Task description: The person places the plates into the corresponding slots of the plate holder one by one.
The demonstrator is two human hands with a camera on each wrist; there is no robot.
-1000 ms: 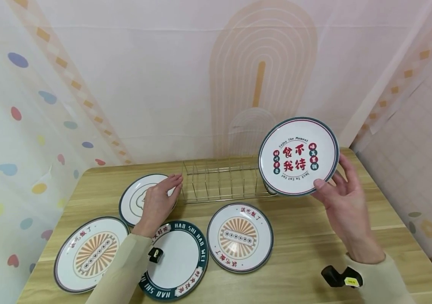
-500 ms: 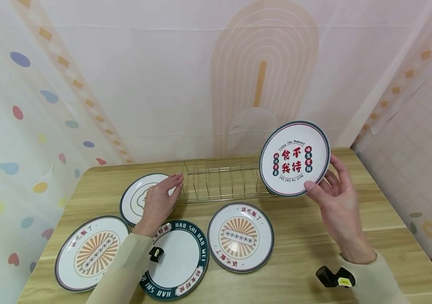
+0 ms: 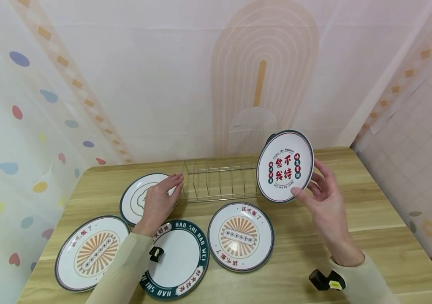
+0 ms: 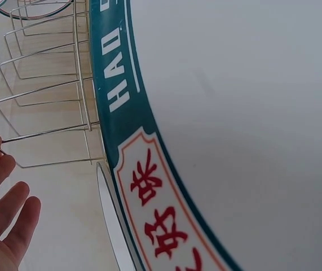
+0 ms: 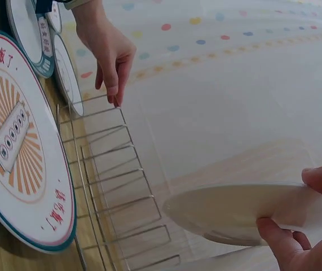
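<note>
My right hand (image 3: 326, 207) pinches a white plate (image 3: 285, 166) with a dark green rim and red characters, thumb on its front face. It is tilted up at the right end of a wire plate rack (image 3: 219, 183), hiding that end. A dark edge (image 3: 271, 137) peeks out behind it, its owner mostly hidden. In the right wrist view the held plate (image 5: 234, 212) appears nearly edge-on. My left hand (image 3: 160, 202) pinches the rack's left end wire, as the left wrist view shows at the fingers (image 4: 0, 164). Beneath that hand lies a white plate (image 3: 134, 202).
A green-rimmed plate (image 3: 179, 264) lies at the front beside my left sleeve. Sunburst-patterned plates lie left (image 3: 92, 253) and front centre (image 3: 240, 237) on the wooden table (image 3: 299, 270). A patterned cloth (image 3: 155, 84) hangs behind the table.
My right hand has brought the red-lettered plate left and lower towards the rack's right end, turning it more sideways. My left hand stays at the rack's left end.
</note>
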